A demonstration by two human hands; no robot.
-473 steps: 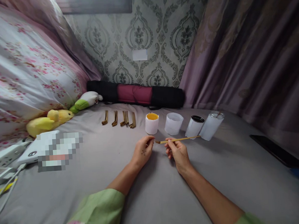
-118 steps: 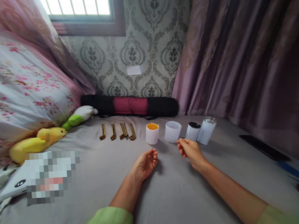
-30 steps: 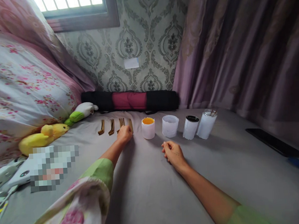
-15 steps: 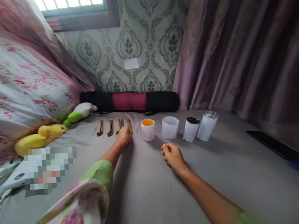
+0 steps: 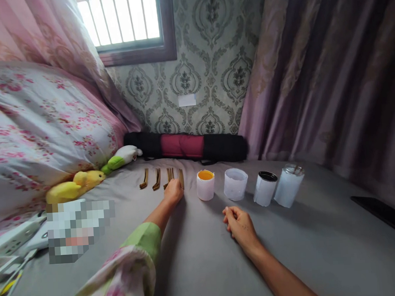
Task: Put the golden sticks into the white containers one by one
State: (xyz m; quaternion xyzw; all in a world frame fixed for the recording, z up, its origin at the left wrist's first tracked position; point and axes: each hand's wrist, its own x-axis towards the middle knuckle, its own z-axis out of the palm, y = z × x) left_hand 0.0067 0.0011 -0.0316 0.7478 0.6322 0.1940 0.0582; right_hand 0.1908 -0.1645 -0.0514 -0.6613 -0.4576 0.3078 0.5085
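Note:
My left hand (image 5: 174, 192) is at the right end of a row of slim brown strips, its fingers closed around the lower part of some of them; the fingertips are hidden. Strips (image 5: 170, 174) stick out above its knuckles. Two separate bundles of brown strips (image 5: 157, 179) with bent lower ends lie to its left. My right hand (image 5: 239, 226) rests on the sheet, fingers curled together, with nothing visible in them. Beyond it are a white-wrapped cup with an orange inside (image 5: 205, 186), a translucent white cup (image 5: 235, 184), a white-wrapped black-mouthed can (image 5: 266, 189) and a wrapped glass jar (image 5: 289, 186).
A black and maroon roll-shaped bag (image 5: 184, 147) lies along the wall. At left are plush toys (image 5: 85, 179), a power strip (image 5: 18, 235) and a blurred-out object (image 5: 80, 231). A flat black object (image 5: 385, 214) lies at right on the grey sheet (image 5: 204, 263).
The camera view has shifted, so everything appears lower and a little further right. My left hand stays at the brown strips, and my right hand keeps its curled pose on the sheet.

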